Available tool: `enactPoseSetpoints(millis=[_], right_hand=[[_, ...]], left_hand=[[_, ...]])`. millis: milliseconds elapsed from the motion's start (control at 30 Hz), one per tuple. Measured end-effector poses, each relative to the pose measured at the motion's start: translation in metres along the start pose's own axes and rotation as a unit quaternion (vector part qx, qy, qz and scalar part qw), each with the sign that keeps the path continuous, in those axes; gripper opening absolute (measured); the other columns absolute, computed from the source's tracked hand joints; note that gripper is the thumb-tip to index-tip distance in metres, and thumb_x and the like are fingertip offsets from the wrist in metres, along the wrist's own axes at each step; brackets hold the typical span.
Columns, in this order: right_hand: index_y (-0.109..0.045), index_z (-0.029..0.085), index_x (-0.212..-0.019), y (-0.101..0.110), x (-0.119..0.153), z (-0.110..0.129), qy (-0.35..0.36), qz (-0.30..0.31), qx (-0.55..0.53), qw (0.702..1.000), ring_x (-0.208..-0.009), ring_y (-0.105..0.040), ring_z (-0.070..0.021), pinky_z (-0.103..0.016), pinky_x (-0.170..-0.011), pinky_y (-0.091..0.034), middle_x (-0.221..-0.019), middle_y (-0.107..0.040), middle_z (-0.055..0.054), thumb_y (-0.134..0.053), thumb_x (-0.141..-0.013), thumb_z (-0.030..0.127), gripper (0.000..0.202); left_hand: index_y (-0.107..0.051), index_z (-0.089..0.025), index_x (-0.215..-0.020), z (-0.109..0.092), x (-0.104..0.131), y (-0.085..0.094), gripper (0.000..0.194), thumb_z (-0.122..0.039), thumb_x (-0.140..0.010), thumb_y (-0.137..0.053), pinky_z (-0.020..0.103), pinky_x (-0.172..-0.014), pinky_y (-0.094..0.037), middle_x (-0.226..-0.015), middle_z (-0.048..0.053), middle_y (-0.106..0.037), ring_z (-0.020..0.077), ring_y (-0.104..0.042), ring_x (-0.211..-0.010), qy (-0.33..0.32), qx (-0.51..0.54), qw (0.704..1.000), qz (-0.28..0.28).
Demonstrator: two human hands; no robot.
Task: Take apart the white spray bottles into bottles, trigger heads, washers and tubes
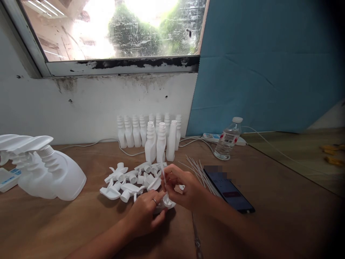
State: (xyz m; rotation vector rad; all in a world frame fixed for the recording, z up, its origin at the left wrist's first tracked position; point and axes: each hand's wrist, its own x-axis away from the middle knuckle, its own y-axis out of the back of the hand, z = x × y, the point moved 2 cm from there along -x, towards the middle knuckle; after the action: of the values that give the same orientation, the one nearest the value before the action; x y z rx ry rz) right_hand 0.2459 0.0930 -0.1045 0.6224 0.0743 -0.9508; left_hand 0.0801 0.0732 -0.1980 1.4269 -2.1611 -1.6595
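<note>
My left hand (147, 213) is closed round a white trigger spray head (167, 202), its round collar facing up. Just above that collar, my right hand (183, 185) pinches a thin white dip tube (163, 171) held nearly upright. The tube's lower end is close to the collar's opening; whether it sits inside I cannot tell. Several loose spray heads (132, 189) lie in a pile beyond my left hand. More thin tubes (199, 172) lie in a loose bundle to the right of my right hand.
Several white bottles (150, 144) stand upright near the wall. Assembled white spray bottles (64, 176) are grouped at the left. A phone (229, 190) lies right of the tubes, with a clear water bottle (228, 140) behind it. A white cable (132, 154) and power strip (215, 136) run along the back.
</note>
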Motion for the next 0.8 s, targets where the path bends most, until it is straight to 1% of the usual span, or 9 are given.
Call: enactPoseSetpoints(millis=[200, 333, 433, 600, 733, 800], right_hand=[[-0.045, 0.020, -0.093, -0.0018, -0.0013, -0.0042, 0.003, -0.006, -0.021, 1.000, -0.061, -0.050, -0.0074, -0.021, -0.059, -0.042, -0.077, -0.056, 0.002, -0.052, -0.080, 0.012, 0.016], [-0.044, 0.020, -0.092, -0.0024, -0.0011, -0.0050, 0.005, -0.004, -0.040, 0.999, -0.060, -0.049, -0.0065, -0.020, -0.058, -0.042, -0.078, -0.056, 0.002, -0.052, -0.081, 0.013, 0.015], [-0.043, 0.020, -0.092, -0.0016, -0.0015, -0.0035, 0.003, -0.006, -0.045, 0.999, -0.059, -0.051, -0.0060, -0.019, -0.055, -0.041, -0.078, -0.056, 0.003, -0.052, -0.081, 0.011, 0.017], [-0.042, 0.021, -0.091, -0.0017, -0.0027, -0.0025, -0.001, -0.005, -0.044, 0.999, -0.057, -0.053, -0.0061, -0.019, -0.052, -0.039, -0.078, -0.056, 0.003, -0.052, -0.081, 0.010, 0.018], [-0.042, 0.020, -0.086, 0.0029, -0.0037, -0.0035, -0.024, -0.021, -0.034, 0.999, -0.055, -0.049, -0.0062, -0.020, -0.052, -0.037, -0.073, -0.053, 0.005, -0.051, -0.082, 0.012, 0.014], [-0.043, 0.020, -0.083, 0.0070, -0.0044, -0.0039, -0.036, -0.013, -0.021, 0.999, -0.055, -0.047, -0.0063, -0.020, -0.053, -0.038, -0.071, -0.051, 0.005, -0.052, -0.080, 0.011, 0.013]], left_hand=[[-0.052, -0.020, -0.119, 0.0000, -0.0003, 0.0002, 0.033, -0.021, -0.086, -0.055, 0.032, -0.074, -0.049, -0.094, 0.007, -0.064, 0.0217, -0.060, -0.084, 0.004, 0.004, 1.000, 0.005], [-0.053, -0.020, -0.115, 0.0005, 0.0003, -0.0004, 0.029, -0.021, -0.086, -0.055, 0.032, -0.075, -0.049, -0.095, 0.008, -0.064, 0.0220, -0.060, -0.086, 0.004, 0.003, 1.000, 0.005], [-0.054, -0.019, -0.114, 0.0008, 0.0000, -0.0010, 0.028, -0.021, -0.086, -0.055, 0.032, -0.075, -0.049, -0.096, 0.009, -0.064, 0.0222, -0.060, -0.086, 0.005, 0.002, 1.000, 0.009], [-0.053, -0.020, -0.116, 0.0019, 0.0008, -0.0018, 0.030, -0.021, -0.086, -0.055, 0.032, -0.076, -0.049, -0.096, 0.008, -0.064, 0.0223, -0.060, -0.087, 0.013, 0.008, 1.000, 0.015], [-0.051, -0.020, -0.121, 0.0010, 0.0018, -0.0016, 0.035, -0.021, -0.087, -0.054, 0.034, -0.076, -0.050, -0.096, 0.008, -0.064, 0.0229, -0.061, -0.086, 0.007, 0.005, 1.000, 0.014], [-0.050, -0.020, -0.125, 0.0004, 0.0016, -0.0011, 0.037, -0.022, -0.088, -0.054, 0.035, -0.076, -0.050, -0.096, 0.008, -0.064, 0.0232, -0.061, -0.086, 0.002, 0.000, 1.000, 0.011]])
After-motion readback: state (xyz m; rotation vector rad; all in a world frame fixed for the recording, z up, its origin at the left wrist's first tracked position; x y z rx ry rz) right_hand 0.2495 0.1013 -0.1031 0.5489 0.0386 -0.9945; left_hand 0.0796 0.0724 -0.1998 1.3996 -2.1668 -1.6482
